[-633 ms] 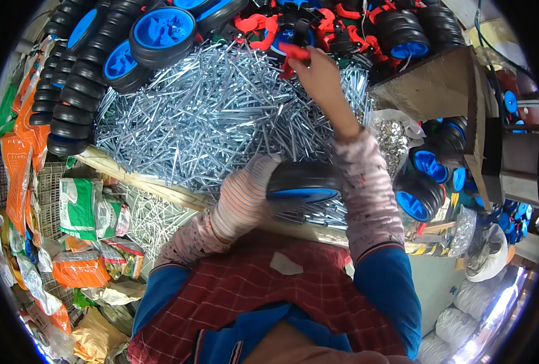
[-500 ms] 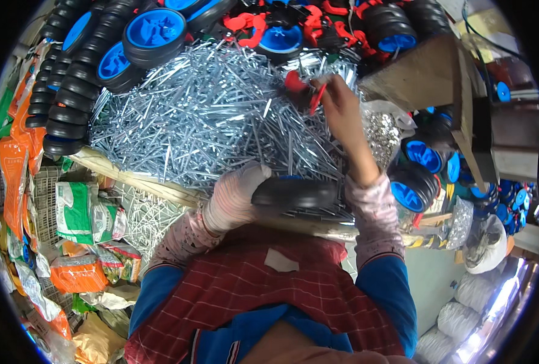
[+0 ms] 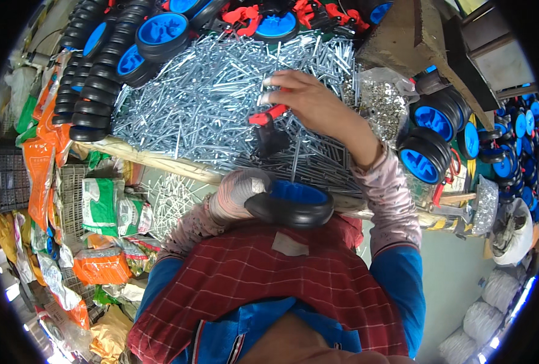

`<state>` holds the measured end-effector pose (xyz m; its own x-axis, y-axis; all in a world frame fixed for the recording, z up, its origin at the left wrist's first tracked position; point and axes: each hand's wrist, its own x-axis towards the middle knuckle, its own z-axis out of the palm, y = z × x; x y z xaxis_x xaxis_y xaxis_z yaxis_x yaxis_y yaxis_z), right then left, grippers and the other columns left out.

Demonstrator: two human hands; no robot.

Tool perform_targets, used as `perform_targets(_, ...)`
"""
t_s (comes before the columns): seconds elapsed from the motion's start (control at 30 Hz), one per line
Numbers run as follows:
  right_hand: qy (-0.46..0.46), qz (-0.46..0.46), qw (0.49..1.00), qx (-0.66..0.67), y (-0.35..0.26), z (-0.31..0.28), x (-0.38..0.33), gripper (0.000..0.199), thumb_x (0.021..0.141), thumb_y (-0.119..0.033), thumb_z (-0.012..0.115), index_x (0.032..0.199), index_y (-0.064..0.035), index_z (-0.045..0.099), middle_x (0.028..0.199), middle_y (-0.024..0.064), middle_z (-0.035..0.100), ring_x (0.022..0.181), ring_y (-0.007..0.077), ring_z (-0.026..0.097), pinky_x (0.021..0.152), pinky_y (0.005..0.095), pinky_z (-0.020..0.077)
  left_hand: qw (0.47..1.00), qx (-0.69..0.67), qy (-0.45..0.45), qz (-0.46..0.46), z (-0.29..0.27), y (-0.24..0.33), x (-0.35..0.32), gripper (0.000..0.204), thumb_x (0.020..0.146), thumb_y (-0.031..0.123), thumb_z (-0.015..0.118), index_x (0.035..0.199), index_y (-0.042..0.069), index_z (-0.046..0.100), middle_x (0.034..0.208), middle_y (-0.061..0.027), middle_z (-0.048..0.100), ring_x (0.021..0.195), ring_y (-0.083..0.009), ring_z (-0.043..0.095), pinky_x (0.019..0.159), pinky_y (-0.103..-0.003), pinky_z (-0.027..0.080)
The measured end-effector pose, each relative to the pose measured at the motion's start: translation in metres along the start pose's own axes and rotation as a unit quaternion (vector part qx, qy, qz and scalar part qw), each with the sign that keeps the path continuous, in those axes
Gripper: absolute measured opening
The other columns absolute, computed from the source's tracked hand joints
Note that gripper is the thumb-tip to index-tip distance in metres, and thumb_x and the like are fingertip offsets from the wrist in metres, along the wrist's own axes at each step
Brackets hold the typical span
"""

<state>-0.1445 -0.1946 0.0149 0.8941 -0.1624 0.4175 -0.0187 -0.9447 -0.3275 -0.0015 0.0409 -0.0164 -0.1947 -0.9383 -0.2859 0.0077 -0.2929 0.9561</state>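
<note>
Near the table's front edge, my left hand [image 3: 240,193], in a striped light glove, is closed on the left side of a black wheel [image 3: 289,217]. The wheel's blue hub faces up, and a thin metal pin [image 3: 296,159] stands up from it. Above and slightly left of the pin, my right hand [image 3: 321,108] pinches a bracket-like plastic part with a red arm [image 3: 268,114] and a black body [image 3: 272,141]. White coverings show on some of the right fingertips. The black part hangs just above the wheel, apart from it. Beneath both hands lies a wide heap of metal pins [image 3: 203,103].
Stacked black wheels [image 3: 91,109] line the left side, with more blue-hubbed wheels [image 3: 162,28] and red parts [image 3: 242,19] at the back. A bag of small metal pieces [image 3: 383,100] and a wooden board [image 3: 397,45] stand right. Packets [image 3: 102,266] fill the lower left.
My right hand has brought the red and black part left and nearer, toward the wheel. The wheel has tipped, so its blue hub and the upright pin now show. The whole view has shifted slightly.
</note>
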Motion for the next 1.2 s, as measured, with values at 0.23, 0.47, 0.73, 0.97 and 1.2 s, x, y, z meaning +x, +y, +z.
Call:
perform_targets(0.23, -0.048, 0.024, 0.995, -0.088, -0.017, -0.01, -0.012, 0.036, 0.076, -0.016, 0.076, 0.107, -0.0138, 0.059, 0.105, 0.0057, 0.062, 0.116, 0.0263, 0.057, 0.112, 0.0539, 0.0309, 0.968, -0.099, 0.009, 0.23, 0.008, -0.017, -0.011, 0.034, 0.084, 0.03, 0.075, 0.095, 0.001, 0.062, 0.087, -0.0133, 0.065, 0.078, -0.0312, 0.065, 0.075, -0.038, 0.054)
perform_targets(0.47, 0.003, 0.367, 0.922, -0.125, -0.063, -0.068, -0.103, 0.026, 0.076, -0.02, 0.076, 0.097, -0.0094, 0.065, 0.073, 0.0127, 0.069, 0.069, 0.0338, 0.067, 0.061, 0.0457, 0.0517, 0.964, -0.228, -0.055, 0.129, 0.024, -0.007, 0.016, 0.044, 0.083, 0.04, 0.076, 0.097, 0.001, 0.063, 0.087, -0.0119, 0.068, 0.084, -0.0247, 0.067, 0.078, -0.037, 0.055)
perform_targets(0.73, 0.127, 0.38, 0.885, -0.237, -0.095, -0.055, -0.145, 0.044, 0.067, -0.018, 0.082, 0.108, -0.0088, 0.067, 0.078, 0.012, 0.07, 0.068, 0.0302, 0.067, 0.064, 0.0389, 0.0524, 0.931, -0.34, -0.123, -0.053, 0.053, 0.007, 0.062, 0.049, 0.086, 0.044, 0.065, 0.086, -0.005, 0.065, 0.081, -0.0236, 0.066, 0.078, -0.035, 0.064, 0.072, -0.049, 0.053)
perform_targets(0.97, 0.172, 0.33, 0.927, 0.052, -0.099, -0.062, -0.189, 0.041, 0.078, -0.013, 0.075, 0.116, 0.0011, 0.066, 0.087, 0.0171, 0.071, 0.075, 0.0329, 0.07, 0.069, 0.0375, 0.0549, 0.902, 0.163, -0.114, 0.384, 0.048, 0.028, 0.076, 0.043, 0.074, 0.019, 0.086, 0.104, 0.007, 0.057, 0.084, -0.0071, 0.064, 0.072, -0.0246, 0.066, 0.064, -0.033, 0.055)
perform_targets(1.2, 0.16, 0.28, 0.935, 0.147, -0.111, -0.055, -0.223, 0.039, 0.083, -0.023, 0.078, 0.111, 0.0019, 0.066, 0.088, 0.0177, 0.067, 0.074, 0.0345, 0.068, 0.065, 0.0408, 0.055, 0.914, 0.071, -0.215, 0.338, 0.05, 0.04, 0.094, 0.015, 0.085, 0.01, 0.073, 0.089, 0.007, 0.059, 0.077, -0.0089, 0.059, 0.065, -0.0264, 0.061, 0.059, -0.036, 0.051)
